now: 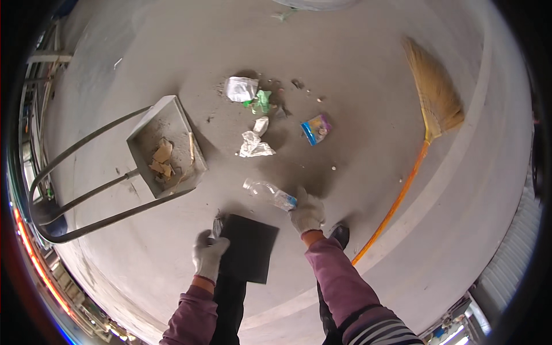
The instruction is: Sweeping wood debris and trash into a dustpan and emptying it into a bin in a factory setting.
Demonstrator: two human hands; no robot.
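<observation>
In my right hand (309, 214), which wears a pale work glove, is a clear plastic bottle (266, 192) with a blue patch at the gripped end; it points away to the left. My gloved left hand (209, 253) grips the left edge of a flat, black, square sheet (250, 247), whose material I cannot tell. Just beyond the bottle lie crumpled white paper (255, 145), a white packet (241, 89), a green wrapper (261, 102) and a blue and purple packet (315, 129).
A long-handled metal dustpan (189, 147) on the left holds scraps of tan, cardboard-like material (163, 151). To the right, a straw broom (434, 89) with an orange handle (397, 201) lies on the grey floor (356, 52). My dark shoe (340, 233) is beside my right hand.
</observation>
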